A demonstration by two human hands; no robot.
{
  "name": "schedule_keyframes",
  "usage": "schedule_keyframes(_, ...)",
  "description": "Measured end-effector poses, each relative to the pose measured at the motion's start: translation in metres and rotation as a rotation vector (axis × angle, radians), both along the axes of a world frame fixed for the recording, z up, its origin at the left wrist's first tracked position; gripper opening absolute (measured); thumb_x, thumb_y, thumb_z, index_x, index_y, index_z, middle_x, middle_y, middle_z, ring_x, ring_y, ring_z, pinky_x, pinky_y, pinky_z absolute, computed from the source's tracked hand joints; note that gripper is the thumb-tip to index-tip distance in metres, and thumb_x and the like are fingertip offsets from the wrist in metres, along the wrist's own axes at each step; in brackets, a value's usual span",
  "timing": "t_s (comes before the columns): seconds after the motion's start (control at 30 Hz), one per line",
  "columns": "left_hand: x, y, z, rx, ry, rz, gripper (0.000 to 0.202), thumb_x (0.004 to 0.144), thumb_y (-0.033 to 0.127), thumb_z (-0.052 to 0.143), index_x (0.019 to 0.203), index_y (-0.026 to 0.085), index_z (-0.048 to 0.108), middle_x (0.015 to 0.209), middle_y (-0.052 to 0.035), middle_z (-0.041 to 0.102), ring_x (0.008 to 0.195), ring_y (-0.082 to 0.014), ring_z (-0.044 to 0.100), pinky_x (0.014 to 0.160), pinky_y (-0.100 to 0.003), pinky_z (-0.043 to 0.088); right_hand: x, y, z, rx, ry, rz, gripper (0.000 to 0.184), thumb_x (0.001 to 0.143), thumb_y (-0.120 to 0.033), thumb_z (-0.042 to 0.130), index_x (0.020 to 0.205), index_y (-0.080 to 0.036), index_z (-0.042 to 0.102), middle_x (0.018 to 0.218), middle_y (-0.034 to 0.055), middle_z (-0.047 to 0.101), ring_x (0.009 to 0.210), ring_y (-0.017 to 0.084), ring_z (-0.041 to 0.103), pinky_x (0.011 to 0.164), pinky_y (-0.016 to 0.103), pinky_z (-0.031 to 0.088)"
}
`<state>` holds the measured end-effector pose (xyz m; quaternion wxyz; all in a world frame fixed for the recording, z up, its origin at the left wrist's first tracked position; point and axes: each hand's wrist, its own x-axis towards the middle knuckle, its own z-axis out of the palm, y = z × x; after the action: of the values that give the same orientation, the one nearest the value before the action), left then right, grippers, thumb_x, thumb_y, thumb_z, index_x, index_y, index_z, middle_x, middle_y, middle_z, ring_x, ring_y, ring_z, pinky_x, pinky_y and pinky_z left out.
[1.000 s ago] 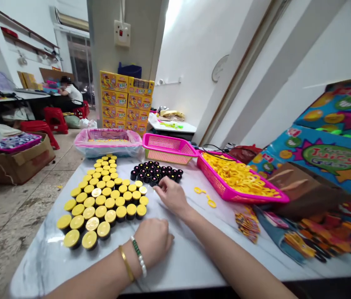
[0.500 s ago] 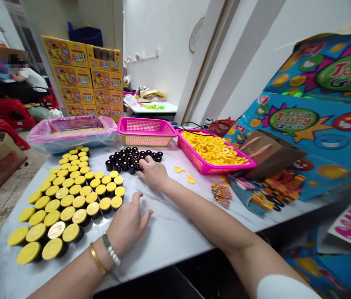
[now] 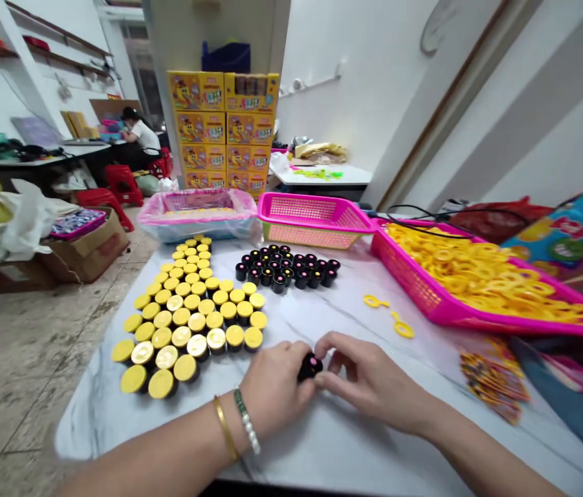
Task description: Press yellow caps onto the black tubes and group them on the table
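Note:
Low over the near part of the white marbled table, a small black pot [image 3: 310, 367] with a pink dot at its top sits between my two hands. My left hand [image 3: 278, 383] is closed around its left side. From the right, the bent fingers and thumb of my right hand [image 3: 366, 376] close on the same pot. Further back stands a cluster of similar black pots [image 3: 277, 279], showing pink or yellow dots. Rows of black pots with yellow lids [image 3: 181, 336] fill the table to the left of my hands.
A pink basket [image 3: 441, 317] of yellow ring-shaped pieces stands at the right, with loose yellow rings [image 3: 403, 328] before it. Behind are another pink basket [image 3: 317, 238] and a plastic-lined tub [image 3: 198, 224]. Printed packets [image 3: 492, 379] lie at right. A person [image 3: 141, 134] sits far back.
My right hand has come back from the black cluster to the near table. My left hand has moved right to meet it, and a black pot is now between them. The view has turned left.

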<state>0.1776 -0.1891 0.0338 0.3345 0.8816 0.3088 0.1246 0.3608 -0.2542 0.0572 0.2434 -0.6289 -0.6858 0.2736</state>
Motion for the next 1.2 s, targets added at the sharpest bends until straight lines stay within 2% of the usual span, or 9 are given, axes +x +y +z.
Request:
schedule_keyframes(0.07,0.000,0.001,0.001,-0.005,0.014,0.005,0.022,0.080,0.023,0.058,0.102,0.023,0.061,0.095,-0.0037,0.066,0.087,-0.0200,0.062,0.076,-0.028,0.047,0.020,0.005,0.002,0.001,-0.081,-0.130,0.022,0.083,-0.045,0.059,0.087,-0.023,0.059,0.072,0.0014,0.065,0.061,0.016,0.060,0.057,0.026,0.042)
schedule_keyframes(0.2,0.001,0.001,-0.001,-0.004,0.027,0.025,0.020,0.079,0.022,0.060,0.098,0.019,0.061,0.094,-0.0049,0.065,0.084,-0.0199,0.061,0.074,-0.029,0.046,0.087,0.019,0.001,-0.005,-0.573,-0.729,0.044,0.082,-0.062,0.052,0.085,-0.020,0.062,0.077,0.0102,0.068,0.074,0.025,0.064,0.060,0.031,0.040)
schedule_keyframes(0.27,0.001,0.001,-0.002,-0.004,0.034,0.030,0.020,0.079,0.022,0.061,0.099,0.019,0.061,0.094,-0.0053,0.065,0.084,-0.0199,0.061,0.074,-0.029,0.046,0.117,0.020,-0.004,-0.158,-0.673,-0.778,0.046,0.079,-0.063,0.055,0.083,-0.019,0.063,0.082,0.0133,0.070,0.078,0.028,0.066,0.059,0.031,0.039)
schedule_keyframes(0.4,0.000,0.001,-0.001,0.004,0.050,0.030,0.020,0.081,0.028,0.063,0.098,0.017,0.062,0.095,-0.0058,0.065,0.085,-0.0202,0.061,0.074,-0.029,0.046,0.135,0.011,-0.011,-0.245,-0.681,-0.629,0.026,0.080,-0.045,0.059,0.073,-0.020,0.063,0.076,0.0090,0.071,0.074,0.024,0.066,0.058,0.030,0.039)
schedule_keyframes(0.5,-0.001,0.001,0.000,0.019,0.047,0.032,0.024,0.082,0.037,0.065,0.096,0.017,0.063,0.093,-0.0057,0.064,0.082,-0.0202,0.060,0.072,-0.029,0.045,0.123,0.002,-0.006,-0.273,-0.657,-0.581,0.015,0.073,-0.034,0.064,0.065,-0.022,0.063,0.066,0.0065,0.070,0.068,0.023,0.064,0.058,0.031,0.040)
schedule_keyframes(0.7,0.000,0.004,-0.001,0.019,0.074,0.028,0.023,0.082,0.038,0.066,0.089,0.016,0.068,0.086,-0.0052,0.064,0.078,-0.0190,0.060,0.069,-0.029,0.044,0.080,-0.013,-0.003,-0.245,-0.052,-0.363,0.024,0.074,-0.043,0.064,0.076,-0.020,0.072,0.080,0.0071,0.073,0.073,0.021,0.066,0.065,0.031,0.050)
schedule_keyframes(0.83,0.001,0.007,-0.002,-0.037,0.076,-0.001,0.021,0.081,0.038,0.068,0.082,0.017,0.070,0.075,-0.0035,0.065,0.073,-0.0177,0.060,0.064,-0.027,0.041,0.053,-0.014,-0.012,-0.099,-0.027,-0.479,0.030,0.068,-0.050,0.070,0.071,-0.020,0.070,0.073,0.0056,0.069,0.066,0.017,0.060,0.058,0.028,0.046)
schedule_keyframes(1.0,0.001,0.008,-0.005,-0.064,0.045,0.001,0.023,0.079,0.040,0.068,0.077,0.017,0.072,0.068,-0.0027,0.068,0.063,-0.0153,0.058,0.056,-0.025,0.033,0.004,-0.005,-0.010,-0.278,0.447,-0.355,0.039,0.075,-0.058,0.067,0.073,-0.020,0.056,0.051,-0.0024,0.057,0.043,0.009,0.046,0.043,0.022,0.037)
schedule_keyframes(1.2,0.000,0.008,-0.004,-0.175,-0.009,-0.006,0.017,0.078,0.034,0.068,0.084,0.021,0.077,0.074,-0.0019,0.073,0.066,-0.0151,0.061,0.059,-0.023,0.036,-0.031,0.006,-0.013,-0.185,0.487,-0.377,0.039,0.073,-0.055,0.071,0.070,-0.021,0.051,0.055,-0.0016,0.061,0.044,0.012,0.056,0.044,0.023,0.046)
